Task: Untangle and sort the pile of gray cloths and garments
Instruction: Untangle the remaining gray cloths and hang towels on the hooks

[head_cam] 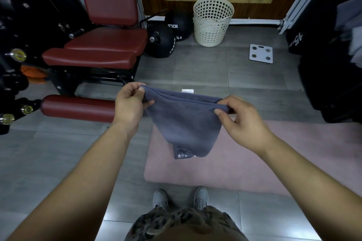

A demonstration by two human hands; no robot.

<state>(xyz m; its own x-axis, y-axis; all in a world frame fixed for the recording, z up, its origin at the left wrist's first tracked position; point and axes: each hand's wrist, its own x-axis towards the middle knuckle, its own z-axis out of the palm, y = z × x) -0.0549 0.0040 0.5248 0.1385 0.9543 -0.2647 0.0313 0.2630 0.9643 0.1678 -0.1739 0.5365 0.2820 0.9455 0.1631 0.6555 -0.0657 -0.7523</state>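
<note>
Above pink mat (244,162), gray cloth (186,121) hangs between left hand (129,101) and right hand (242,119).

Room dimly lit, cool cast. Pale glare seen on floor tiles (111,219) beside shoes (160,198). Left machine (11,25) and right edge lost in shadow. Strong barrel distortion at edges; centre sharp.

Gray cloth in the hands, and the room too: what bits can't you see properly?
Head view only:
- The label on the gray cloth: print too small to read.
- The white basket: its own wall hides the bottom.
- The gray pile at right: cut off by the frame edge.
</note>
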